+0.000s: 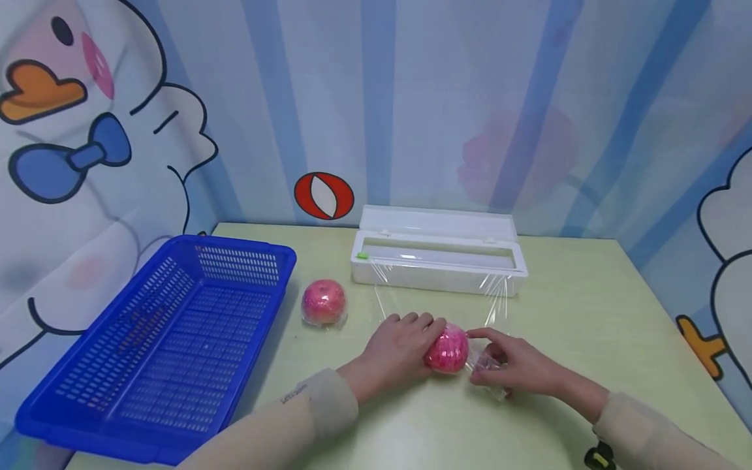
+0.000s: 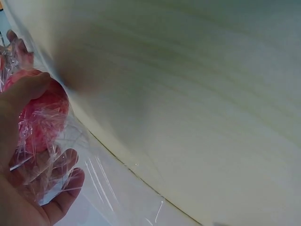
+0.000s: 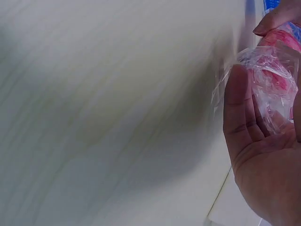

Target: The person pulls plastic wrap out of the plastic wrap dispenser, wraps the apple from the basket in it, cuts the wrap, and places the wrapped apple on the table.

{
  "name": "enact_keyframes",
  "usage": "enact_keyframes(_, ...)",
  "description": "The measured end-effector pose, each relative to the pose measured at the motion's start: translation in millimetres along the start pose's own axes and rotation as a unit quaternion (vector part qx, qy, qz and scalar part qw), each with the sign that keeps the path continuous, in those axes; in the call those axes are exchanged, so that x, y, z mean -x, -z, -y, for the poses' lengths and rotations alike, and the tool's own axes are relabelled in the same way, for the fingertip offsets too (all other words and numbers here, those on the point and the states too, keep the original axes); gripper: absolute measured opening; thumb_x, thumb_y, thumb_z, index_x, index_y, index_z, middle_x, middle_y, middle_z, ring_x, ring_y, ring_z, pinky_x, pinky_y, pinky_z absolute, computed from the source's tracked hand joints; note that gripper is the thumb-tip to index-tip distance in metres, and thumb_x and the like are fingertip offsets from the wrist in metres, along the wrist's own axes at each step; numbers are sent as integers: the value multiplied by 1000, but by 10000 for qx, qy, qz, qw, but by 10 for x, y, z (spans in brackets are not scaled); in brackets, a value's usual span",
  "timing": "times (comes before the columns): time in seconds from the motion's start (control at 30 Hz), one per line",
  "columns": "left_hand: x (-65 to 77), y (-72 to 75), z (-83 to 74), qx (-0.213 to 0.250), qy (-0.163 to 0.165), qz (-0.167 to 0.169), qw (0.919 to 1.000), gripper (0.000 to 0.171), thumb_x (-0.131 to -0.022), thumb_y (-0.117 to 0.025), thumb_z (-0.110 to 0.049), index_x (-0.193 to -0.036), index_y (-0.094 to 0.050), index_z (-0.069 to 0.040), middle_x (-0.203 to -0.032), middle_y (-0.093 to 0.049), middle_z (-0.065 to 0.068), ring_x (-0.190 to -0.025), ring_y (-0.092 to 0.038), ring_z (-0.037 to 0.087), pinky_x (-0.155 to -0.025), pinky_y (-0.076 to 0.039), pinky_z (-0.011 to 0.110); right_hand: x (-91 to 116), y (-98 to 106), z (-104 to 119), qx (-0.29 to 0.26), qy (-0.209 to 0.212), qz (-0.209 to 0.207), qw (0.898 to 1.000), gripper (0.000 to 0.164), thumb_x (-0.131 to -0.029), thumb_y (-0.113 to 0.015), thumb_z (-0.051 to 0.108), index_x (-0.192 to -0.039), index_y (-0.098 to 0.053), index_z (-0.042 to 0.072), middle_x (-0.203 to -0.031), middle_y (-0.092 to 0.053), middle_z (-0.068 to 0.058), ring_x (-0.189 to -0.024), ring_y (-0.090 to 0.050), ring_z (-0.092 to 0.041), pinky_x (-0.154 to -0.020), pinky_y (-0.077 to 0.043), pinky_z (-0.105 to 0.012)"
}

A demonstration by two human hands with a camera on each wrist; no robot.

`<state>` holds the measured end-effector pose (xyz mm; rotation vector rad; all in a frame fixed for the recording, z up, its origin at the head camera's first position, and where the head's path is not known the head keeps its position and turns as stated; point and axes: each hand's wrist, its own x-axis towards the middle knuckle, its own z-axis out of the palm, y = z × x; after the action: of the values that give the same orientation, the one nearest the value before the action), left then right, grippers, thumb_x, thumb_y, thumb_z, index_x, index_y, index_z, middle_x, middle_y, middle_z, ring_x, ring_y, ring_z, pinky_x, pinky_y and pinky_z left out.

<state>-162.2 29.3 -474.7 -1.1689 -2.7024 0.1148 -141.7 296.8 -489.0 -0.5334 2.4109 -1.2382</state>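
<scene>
A pinkish-red apple [image 1: 448, 350] in crinkled cling film sits near the middle of the table. My left hand [image 1: 399, 349] holds it from the left, thumb across the fruit [image 2: 43, 113] in the left wrist view, with film stretched over the fingers. On the other side, my right hand [image 1: 517, 367] holds the bunched loose film [image 1: 490, 372] between thumb and curled fingers, its index fingertip right at the apple. A clear sheet of film runs from the apple back to the white cling film dispenser [image 1: 437, 279], whose lid is raised.
Another wrapped apple [image 1: 324, 303] stands to the left of the hands. Farther left is a blue plastic basket [image 1: 235, 405] with slotted walls. A green slider [image 1: 362, 256] sits on the dispenser's left end. Behind the table hangs a cartoon-printed backdrop [image 1: 435, 98].
</scene>
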Motion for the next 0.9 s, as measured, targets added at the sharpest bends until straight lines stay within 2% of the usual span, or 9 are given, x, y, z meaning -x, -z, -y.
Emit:
enact_keyframes(0.07,-9,-8,14,90,8,50,9999,73,-88,-83,-55,-146,-56,-20,-127,-66,-2,-112,-65,17,-92,-57,34,17,14,-9,-270,-145,112,9995,72,-95,-83,25,-153,-47,3,-92,-68,-4,-70,-66,-19,-54,-61,-39)
enact_keyframes(0.27,-48,3,37,253,-24,195,9995,74,-88,-83,-58,-146,-55,-21,-128,-64,-2,-114,-64,17,-93,-57,36,34,64,-49,-372,-163,354,9985,64,-98,-79,25,-150,-51,1,-78,-67,-2,-66,-65,-16,-59,-61,-35)
enact_keyframes(0.4,-65,19,45,303,-75,270,9991,75,-88,-82,-61,-146,-57,-22,-128,-65,-2,-114,-64,17,-93,-57,35,23,93,-95,-175,-61,464,9988,54,-101,-75,27,-145,-55,1,-78,-70,0,-66,-63,-13,-62,-55,-28)
enact_keyframes(0.53,-83,28,51,377,-59,361,9986,76,-87,-82,-62,-147,-57,-22,-131,-65,-2,-118,-64,17,-96,-56,36,36,157,-118,95,-6,546,9985,47,-103,-72,28,-140,-59,3,-81,-73,3,-70,-63,-11,-66,-52,-26)
enact_keyframes(0.6,-100,36,53,493,-9,447,9978,77,-87,-82,-62,-147,-57,-22,-133,-65,-2,-121,-63,18,-100,-55,38,59,210,-99,356,89,480,9982,44,-103,-72,29,-138,-60,3,-81,-72,5,-70,-63,-10,-65,-52,-26)
enact_keyframes(0.67,-124,40,62,672,90,544,9962,78,-86,-82,-62,-148,-57,-22,-136,-65,-1,-122,-63,19,-101,-55,39,84,267,-43,794,307,209,9962,46,-102,-74,31,-136,-62,4,-88,-70,5,-75,-64,-11,-67,-54,-28)
enact_keyframes(0.77,-167,47,98,1108,345,746,9904,80,-85,-83,-63,-149,-58,-22,-138,-65,-1,-125,-62,20,-103,-55,41,111,317,100,1679,592,-464,9829,56,-98,-79,40,-139,-63,6,-109,-70,0,-94,-67,-16,-76,-58,-35)
enact_keyframes(0.83,-199,54,138,1432,548,904,9840,81,-83,-85,-62,-149,-58,-22,-139,-64,-2,-126,-62,20,-104,-55,43,104,304,218,2222,740,-824,9687,66,-94,-81,46,-144,-61,8,-126,-67,-6,-111,-66,-25,-87,-61,-46)
enact_keyframes(0.9,-235,68,184,1761,727,1059,9760,81,-82,-88,-59,-148,-58,-22,-138,-64,-2,-126,-62,19,-105,-55,44,69,253,316,2708,897,-1005,9532,75,-91,-83,51,-148,-59,9,-137,-64,-11,-122,-64,-33,-95,-59,-55)
